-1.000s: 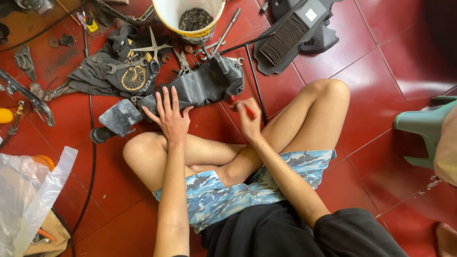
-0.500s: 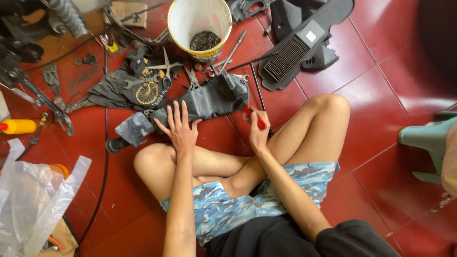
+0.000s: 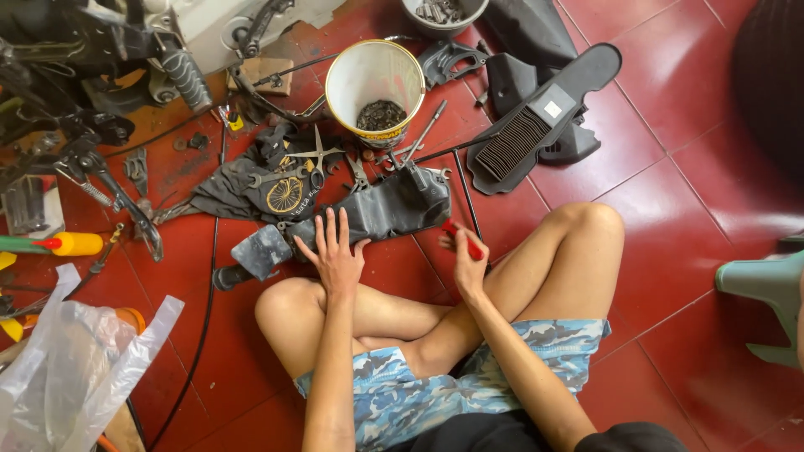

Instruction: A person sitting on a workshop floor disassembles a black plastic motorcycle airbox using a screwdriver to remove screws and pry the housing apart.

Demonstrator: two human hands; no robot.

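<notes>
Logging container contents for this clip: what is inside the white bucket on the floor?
The white bucket holds a dark heap of small metal parts at its bottom. They are too small to tell apart, and whatever lies beneath the heap is covered.

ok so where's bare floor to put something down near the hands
Bare red tiles lie right of the bent knee, between the black ribbed panel and the green stool. It is crowded ahead of the left hand: black cloth, tools, white bucket. The right hand holds a red tool.

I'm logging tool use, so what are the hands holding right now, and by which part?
The right hand grips a small red-handled tool by its handle. The left hand holds nothing, lying open on a black fabric pouch.
</notes>
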